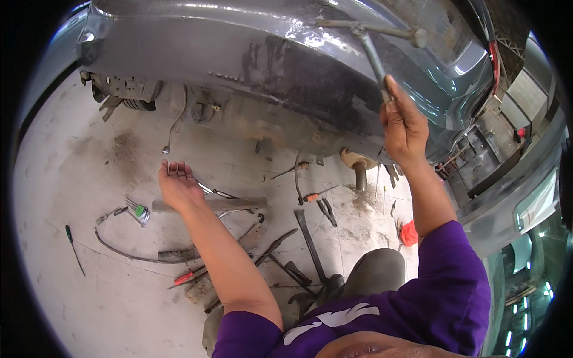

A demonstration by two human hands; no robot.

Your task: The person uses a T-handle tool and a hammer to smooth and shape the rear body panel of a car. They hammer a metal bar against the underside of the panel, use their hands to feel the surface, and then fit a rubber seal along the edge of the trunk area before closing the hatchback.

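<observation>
My right hand (407, 128) is raised at the right, its fingers wrapped round the grey handle of a hammer (375, 58). The hammer has a long, thin head, with a round face at one end and a narrow tip at the other. Its head is in front of the dark grey car bumper panel (221, 51); I cannot tell whether it touches. Lower on the left, my left hand (181, 185) is held palm up over the floor, fingers loosely bent and apart, with nothing in it. A hanging wire with a small connector (166, 150) ends just above its fingertips.
Pliers (326, 212), a pry bar (308, 244), red-handled screwdriver (186, 277), green-handled screwdriver (70, 235) and hex key set (141, 210) lie on the pale floor (65, 173) with wood pieces. An exhaust pipe (360, 176) shows below the car. Another vehicle (525, 197) stands at right.
</observation>
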